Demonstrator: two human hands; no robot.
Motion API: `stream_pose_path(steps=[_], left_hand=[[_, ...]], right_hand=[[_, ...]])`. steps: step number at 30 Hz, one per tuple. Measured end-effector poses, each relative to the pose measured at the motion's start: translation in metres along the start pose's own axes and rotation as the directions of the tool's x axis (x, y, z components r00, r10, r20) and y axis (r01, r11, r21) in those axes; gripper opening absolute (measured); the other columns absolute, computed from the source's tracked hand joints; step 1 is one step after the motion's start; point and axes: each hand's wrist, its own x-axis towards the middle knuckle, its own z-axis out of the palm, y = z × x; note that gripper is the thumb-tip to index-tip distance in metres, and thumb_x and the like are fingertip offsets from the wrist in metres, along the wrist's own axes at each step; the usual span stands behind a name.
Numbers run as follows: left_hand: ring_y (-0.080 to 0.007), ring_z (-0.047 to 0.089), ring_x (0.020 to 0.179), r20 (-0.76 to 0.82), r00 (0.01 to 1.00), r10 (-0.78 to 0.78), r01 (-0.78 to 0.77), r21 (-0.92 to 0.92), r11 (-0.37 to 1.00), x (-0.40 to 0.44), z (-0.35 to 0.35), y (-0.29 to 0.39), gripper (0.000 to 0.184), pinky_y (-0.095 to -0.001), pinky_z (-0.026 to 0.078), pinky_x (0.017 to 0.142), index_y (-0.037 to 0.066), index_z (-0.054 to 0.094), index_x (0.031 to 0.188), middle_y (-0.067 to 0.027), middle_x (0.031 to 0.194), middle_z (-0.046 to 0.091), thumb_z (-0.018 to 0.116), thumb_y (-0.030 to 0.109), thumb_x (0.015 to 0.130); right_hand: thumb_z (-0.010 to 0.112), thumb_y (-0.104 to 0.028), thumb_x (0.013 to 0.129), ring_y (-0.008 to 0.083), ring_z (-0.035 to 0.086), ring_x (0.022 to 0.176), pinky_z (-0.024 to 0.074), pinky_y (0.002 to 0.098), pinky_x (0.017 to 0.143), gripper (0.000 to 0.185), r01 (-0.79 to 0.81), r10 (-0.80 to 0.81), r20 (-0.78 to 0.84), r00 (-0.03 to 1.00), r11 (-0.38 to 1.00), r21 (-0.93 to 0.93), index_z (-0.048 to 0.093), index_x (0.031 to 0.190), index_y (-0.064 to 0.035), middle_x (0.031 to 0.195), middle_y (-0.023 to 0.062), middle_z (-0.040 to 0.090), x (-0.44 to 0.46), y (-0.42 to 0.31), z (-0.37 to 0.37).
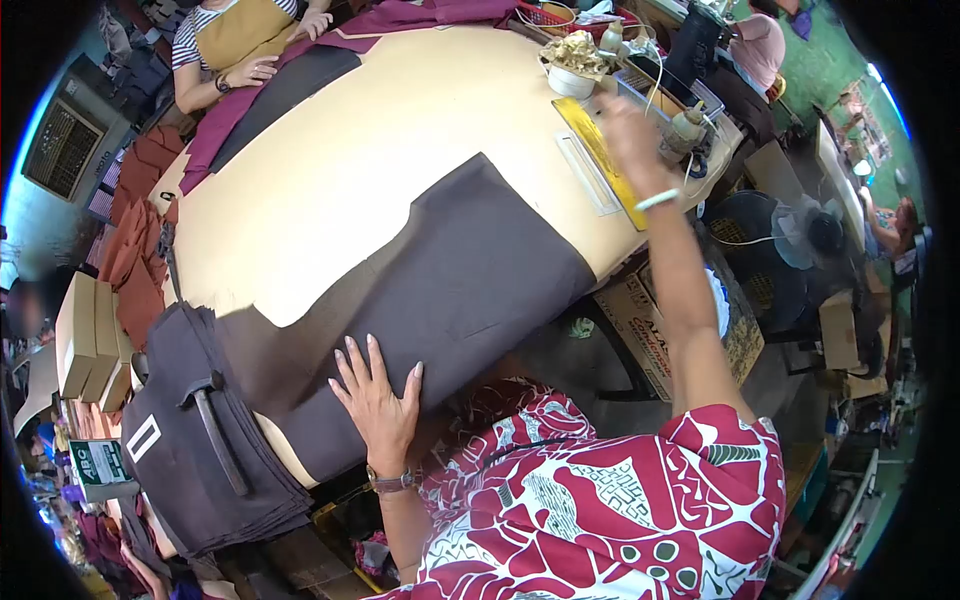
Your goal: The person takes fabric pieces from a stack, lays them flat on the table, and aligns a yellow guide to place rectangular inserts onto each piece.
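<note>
My left hand (380, 405) lies flat with fingers spread on a dark grey-brown piece of cloth (470, 260). The cloth stretches over the pale tabletop (440, 100), and its left part is rumpled. At the right edge of the table, my right hand (632, 145) is smeared by motion beside a long yellow strip (610, 175); whether it touches the strip or holds anything I cannot make out. Next to the strip lies a clear ruler-like piece (588, 172). A hammer (220, 435) rests on a stack of dark cloth pieces (180, 500) to the left.
A white bowl (572, 83) filled with crumpled material stands at the far right, near a bottle (685, 130) and a tray of tools. Across the table, another person's hands (250, 72) rest by maroon cloth (215, 135). Cardboard boxes (85, 335) stand at the left.
</note>
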Motion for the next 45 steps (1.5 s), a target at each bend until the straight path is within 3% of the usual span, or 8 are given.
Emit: stream_pose_path(steps=[3,15,18,26,30,36,42,45], left_hand=[[-0.0360,0.019,0.137,-0.002,1.000,0.003,-0.003,0.003,1.000,-0.001,-0.001,0.001,0.069,-0.0562,0.013,0.108,0.010,0.034,0.140,-0.0163,0.148,0.025,0.055,0.045,0.085],[-0.0361,0.019,0.137,0.005,1.000,-0.009,0.009,-0.040,0.999,-0.002,-0.008,0.004,0.069,-0.0556,0.012,0.108,0.009,0.035,0.140,-0.0168,0.147,0.025,0.057,0.044,0.084],[-0.0363,0.019,0.137,-0.001,1.000,-0.004,0.004,-0.038,0.999,-0.002,-0.009,0.004,0.069,-0.0556,0.012,0.108,0.009,0.036,0.139,-0.0169,0.147,0.025,0.057,0.044,0.084],[-0.0361,0.019,0.137,-0.011,1.000,-0.004,0.003,-0.039,0.999,-0.002,-0.010,0.001,0.069,-0.0560,0.013,0.108,0.009,0.036,0.139,-0.0166,0.147,0.026,0.058,0.044,0.084],[-0.0361,0.019,0.137,-0.011,1.000,-0.004,0.003,-0.046,0.999,-0.002,-0.010,0.001,0.069,-0.0560,0.013,0.107,0.009,0.036,0.139,-0.0167,0.147,0.026,0.058,0.044,0.084],[-0.0362,0.020,0.137,-0.028,1.000,0.010,-0.011,-0.032,0.999,-0.001,-0.007,-0.001,0.069,-0.0563,0.013,0.107,0.008,0.036,0.139,-0.0173,0.147,0.026,0.057,0.044,0.084],[-0.0369,0.023,0.135,-0.075,0.997,0.022,-0.025,-0.040,0.999,-0.002,-0.002,-0.011,0.069,-0.0564,0.015,0.107,0.008,0.038,0.138,-0.0186,0.145,0.028,0.058,0.045,0.083],[-0.0367,0.022,0.135,-0.083,0.997,0.011,-0.015,-0.046,0.999,-0.003,0.004,-0.017,0.075,-0.0568,0.016,0.106,0.007,0.034,0.140,-0.0198,0.145,0.028,0.060,0.047,0.082]], right_hand=[[0.040,-0.010,0.088,0.0411,0.063,0.085,0.0512,0.0497,0.070,0.019,-0.187,0.202,0.049,0.978,0.957,-0.223,0.055,0.097,-0.0016,0.093,0.0221,0.065,0.049,0.028,-0.048],[0.050,-0.006,0.083,0.0379,0.065,0.080,0.0541,0.0449,0.066,0.016,0.287,-0.123,0.340,0.933,0.824,-0.489,0.063,0.087,0.0022,0.096,0.0215,0.064,0.112,0.092,-0.001],[0.050,-0.007,0.083,0.0371,0.065,0.082,0.0539,0.0443,0.068,0.016,0.251,-0.007,0.475,0.880,0.856,-0.452,0.062,0.090,0.0012,0.093,0.0197,0.065,0.110,0.096,0.003],[0.050,-0.010,0.084,0.0338,0.063,0.089,0.0520,0.0420,0.073,0.018,0.207,-0.137,0.187,0.973,0.874,-0.440,0.063,0.094,-0.0030,0.096,0.0176,0.064,0.052,0.028,-0.011],[0.055,-0.023,0.084,0.0356,0.061,0.093,0.0496,0.0457,0.077,0.026,-0.201,0.306,0.382,0.872,0.935,-0.291,0.061,0.097,-0.0010,0.095,0.0178,0.062,-0.025,-0.019,-0.021],[0.068,-0.023,0.077,0.0372,0.057,0.100,0.0463,0.0453,0.085,0.056,-0.399,0.394,0.169,0.903,0.917,-0.005,0.046,0.124,-0.0025,0.103,0.0202,0.059,-0.062,-0.012,-0.001],[0.076,-0.018,0.068,0.0345,0.058,0.096,0.0460,0.0444,0.084,0.063,-0.334,0.330,0.049,0.943,0.932,0.138,0.050,0.124,-0.0037,0.100,0.0171,0.061,-0.051,0.002,-0.007],[0.076,-0.016,0.066,0.0315,0.061,0.088,0.0494,0.0394,0.078,0.062,-0.126,0.164,-0.153,0.975,0.964,0.234,0.052,0.122,-0.0019,0.098,0.0157,0.063,-0.045,-0.006,-0.034]])
